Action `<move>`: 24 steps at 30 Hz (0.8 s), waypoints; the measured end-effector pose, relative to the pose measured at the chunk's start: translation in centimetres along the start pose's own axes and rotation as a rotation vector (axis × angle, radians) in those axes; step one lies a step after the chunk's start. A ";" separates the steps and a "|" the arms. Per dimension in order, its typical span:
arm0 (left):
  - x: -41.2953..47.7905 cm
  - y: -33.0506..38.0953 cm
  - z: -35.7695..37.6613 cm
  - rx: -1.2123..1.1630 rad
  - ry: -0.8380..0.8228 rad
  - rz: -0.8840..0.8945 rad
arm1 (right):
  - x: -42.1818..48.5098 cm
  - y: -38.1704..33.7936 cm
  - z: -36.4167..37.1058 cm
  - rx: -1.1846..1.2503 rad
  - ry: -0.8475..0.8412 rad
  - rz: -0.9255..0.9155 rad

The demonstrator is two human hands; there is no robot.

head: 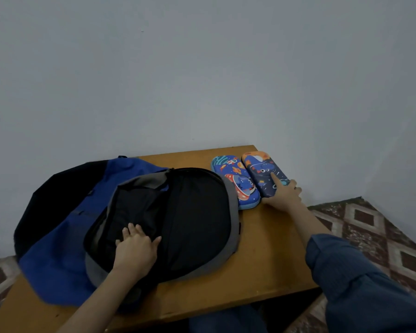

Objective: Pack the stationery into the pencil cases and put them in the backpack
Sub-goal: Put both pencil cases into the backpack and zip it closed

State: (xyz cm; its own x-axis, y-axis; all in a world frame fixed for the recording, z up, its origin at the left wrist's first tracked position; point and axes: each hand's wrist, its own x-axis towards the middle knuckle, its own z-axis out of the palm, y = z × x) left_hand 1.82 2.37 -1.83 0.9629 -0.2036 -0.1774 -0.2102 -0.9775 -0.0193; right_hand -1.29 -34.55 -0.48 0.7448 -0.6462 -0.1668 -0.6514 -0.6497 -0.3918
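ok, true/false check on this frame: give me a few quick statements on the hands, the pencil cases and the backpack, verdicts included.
1. The navy pencil case and the light-blue pencil case lie shut, side by side, on the wooden table. True.
2. The backpack is zipped shut. False: its compartment lies open, showing the black lining.
3. The left hand rests inside the open backpack, fingers straight. True.
4. The right hand holds the light-blue pencil case. False: it grips the near end of the navy pencil case, index finger on its lid.
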 end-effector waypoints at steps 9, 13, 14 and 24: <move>-0.2 -0.4 -0.6 -0.026 -0.027 0.024 | -1.8 1.4 1.1 0.005 0.137 -0.079; -0.1 -1.2 -1.1 -0.051 -0.014 0.034 | -3.1 1.6 0.8 0.446 0.200 -0.062; 0.0 -1.2 -1.3 -0.059 -0.012 0.051 | -3.7 1.6 0.7 0.548 0.197 -0.079; -1.0 -2.6 -4.0 -0.818 0.139 -0.051 | -13.7 -4.0 -3.4 0.276 0.035 -0.632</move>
State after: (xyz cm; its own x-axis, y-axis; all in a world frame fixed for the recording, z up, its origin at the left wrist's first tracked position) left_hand 2.10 4.87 2.34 0.9913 -0.1108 -0.0711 -0.0283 -0.7069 0.7067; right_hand -9.41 -24.46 6.40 0.9614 -0.1923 0.1968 -0.0295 -0.7831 -0.6212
